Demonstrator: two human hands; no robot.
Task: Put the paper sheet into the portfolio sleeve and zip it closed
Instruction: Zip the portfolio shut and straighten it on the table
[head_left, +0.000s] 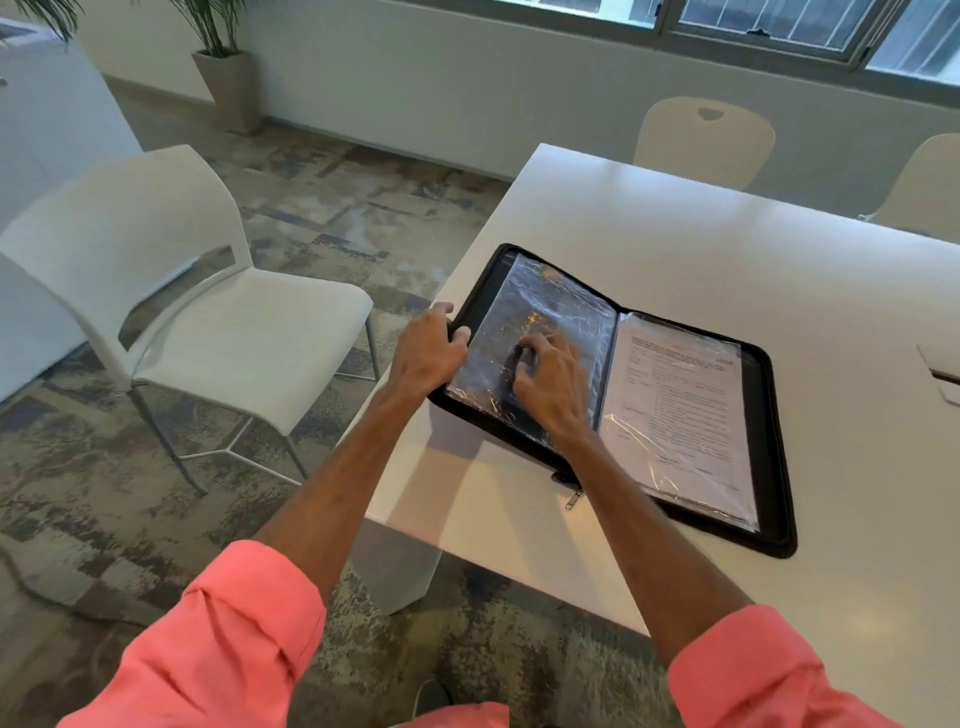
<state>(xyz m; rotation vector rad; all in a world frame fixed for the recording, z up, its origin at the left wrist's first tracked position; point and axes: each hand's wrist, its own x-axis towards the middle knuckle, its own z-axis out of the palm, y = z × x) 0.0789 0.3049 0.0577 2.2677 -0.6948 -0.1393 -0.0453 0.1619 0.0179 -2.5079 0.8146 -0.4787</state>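
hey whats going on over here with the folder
A person in pink sleeves is working on a black zip portfolio lying open on a white table. The left hand grips the portfolio's left edge, while the right hand presses its fingertips on the clear plastic sleeve on the left side. A printed paper sheet already sits under plastic on the right side. The zipper pull hangs loose at the near edge, so it is not zipped yet.
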